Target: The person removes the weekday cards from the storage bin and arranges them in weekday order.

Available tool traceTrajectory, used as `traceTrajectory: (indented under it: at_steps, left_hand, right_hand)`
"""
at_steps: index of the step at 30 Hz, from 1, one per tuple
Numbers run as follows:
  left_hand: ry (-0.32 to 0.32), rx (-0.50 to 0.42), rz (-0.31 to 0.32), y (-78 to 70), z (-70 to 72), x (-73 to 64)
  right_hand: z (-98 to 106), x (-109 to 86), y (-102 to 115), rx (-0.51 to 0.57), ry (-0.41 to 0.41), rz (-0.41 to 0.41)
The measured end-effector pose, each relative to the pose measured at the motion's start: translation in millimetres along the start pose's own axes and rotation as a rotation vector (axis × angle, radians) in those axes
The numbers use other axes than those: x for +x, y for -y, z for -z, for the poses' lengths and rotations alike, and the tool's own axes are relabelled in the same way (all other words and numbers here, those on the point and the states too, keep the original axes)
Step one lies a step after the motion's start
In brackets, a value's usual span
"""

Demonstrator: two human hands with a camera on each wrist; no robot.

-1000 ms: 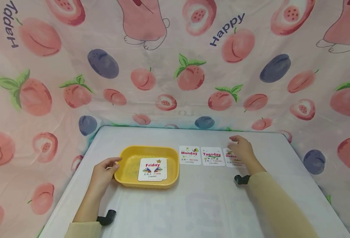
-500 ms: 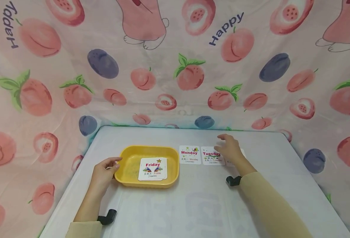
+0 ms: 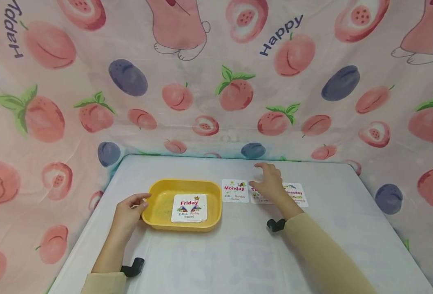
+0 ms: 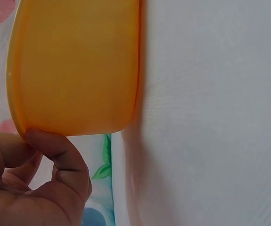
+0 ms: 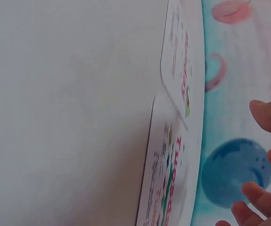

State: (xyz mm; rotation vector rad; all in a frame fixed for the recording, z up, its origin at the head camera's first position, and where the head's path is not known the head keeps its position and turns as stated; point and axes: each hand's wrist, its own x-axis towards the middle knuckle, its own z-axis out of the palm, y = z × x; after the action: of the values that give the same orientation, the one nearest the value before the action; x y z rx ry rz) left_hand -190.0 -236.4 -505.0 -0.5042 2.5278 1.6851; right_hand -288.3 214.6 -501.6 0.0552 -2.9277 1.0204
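Observation:
My left hand (image 3: 126, 212) pinches the left rim of a yellow plastic tray (image 3: 154, 222); in the left wrist view, thumb and finger close on the rim of the tray (image 4: 78, 70). Inside it lies a small stack of cards topped by the Friday card (image 3: 188, 208). My right hand (image 3: 271, 183) is held over the Tuesday card (image 3: 255, 197), fingers spread and holding nothing. That card is partly hidden by the hand. To its left lies the Monday card (image 3: 235, 191), and to its right the Wednesday card (image 3: 297, 194), partly covered by the wrist.
A white cloth (image 3: 201, 261) covers the table. Behind it hangs a curtain (image 3: 209, 73) printed with peaches and rabbits. The three day cards form a row just right of the tray. Each wrist wears a black strap mount (image 3: 132, 268).
My right hand has moved left from over the Wednesday card to over the Tuesday card, uncovering much of Wednesday. My left hand and the tray have stayed in place.

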Motion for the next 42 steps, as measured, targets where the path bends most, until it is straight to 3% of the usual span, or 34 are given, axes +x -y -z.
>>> traceTrajectory:
  at_steps: [11, 29, 42]
  left_hand:
    - [-0.021, -0.010, -0.031, -1.2, -0.6, -0.1]
    - [-0.012, -0.011, 0.004, -2.6, -0.4, -0.4]
    - [-0.016, -0.006, -0.009, -0.2, -0.7, 1.2]
  right_hand:
    - [-24, -10.0, 39, 0.003, 0.028, 0.036]
    - [-47, -25.2, 103, -0.045, 0.049, 0.141]
    - [-62, -39.8, 128, -0.124, 0.067, 0.263]
